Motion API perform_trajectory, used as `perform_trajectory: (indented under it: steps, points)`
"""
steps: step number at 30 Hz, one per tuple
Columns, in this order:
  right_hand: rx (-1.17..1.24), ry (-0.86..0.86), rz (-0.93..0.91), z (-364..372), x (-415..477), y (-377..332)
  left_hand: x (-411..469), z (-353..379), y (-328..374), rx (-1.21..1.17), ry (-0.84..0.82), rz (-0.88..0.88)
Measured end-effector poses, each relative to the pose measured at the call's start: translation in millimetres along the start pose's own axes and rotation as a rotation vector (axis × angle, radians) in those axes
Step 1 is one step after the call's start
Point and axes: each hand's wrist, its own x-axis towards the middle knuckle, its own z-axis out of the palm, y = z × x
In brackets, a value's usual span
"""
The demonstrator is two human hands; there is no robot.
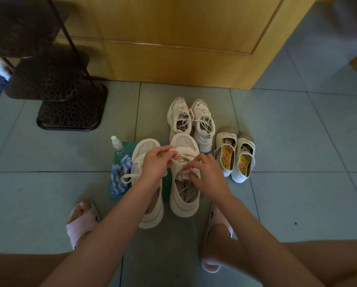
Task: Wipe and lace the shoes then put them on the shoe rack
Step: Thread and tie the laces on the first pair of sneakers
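Your left hand (155, 163) and right hand (207, 176) are both pinching the lace (176, 162) of that beige sneaker (183, 201) on the floor.

Rear sneaker (202, 121) heel tab (209, 136): "CE"; others illegible.

1. The mesh sneakers (184, 195) in front are cream, and also their shoelace (178, 163).
2. The sneakers (179, 121) behind are white with thin dark lines on the toes.
3. The small strap shoes (225, 133) are white with beige toes; the insoles are yellow with a colourful print.
4. The cloth (119, 179) has blue and white wavy stripes; the mat (128, 146) is teal.
5. The spray bottle (117, 145) is clear, its cap white.
6. The slippers (83, 222) are pale pink.
7. The shoe rack (69, 106) is dark brown with a net-like pattern.
8. The door (173, 38) is yellow wood.
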Motion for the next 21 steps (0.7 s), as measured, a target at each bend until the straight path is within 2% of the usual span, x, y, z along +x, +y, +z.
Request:
perform_trajectory:
  steps: [7, 12, 15, 17, 21]
  points:
    - [-0.192, -0.007, -0.068, 9, 0, 2, -3, -2, -1, 0.054, -0.014, 0.027]
    - [-0.132, 0.016, -0.078, 9, -1, 4, -4, -4, -1, 0.054, -0.024, 0.030]
    - [-0.120, -0.036, -0.104, 11, -4, 11, -4, -6, -1, 0.044, -0.026, 0.032]
    - [-0.046, -0.077, -0.081, 11, -5, 15, -5, -6, 0, 0.041, -0.026, 0.034]
    - [0.311, -0.157, 0.140, 4, -2, 16, -7, -7, 2, 0.041, -0.025, 0.045]
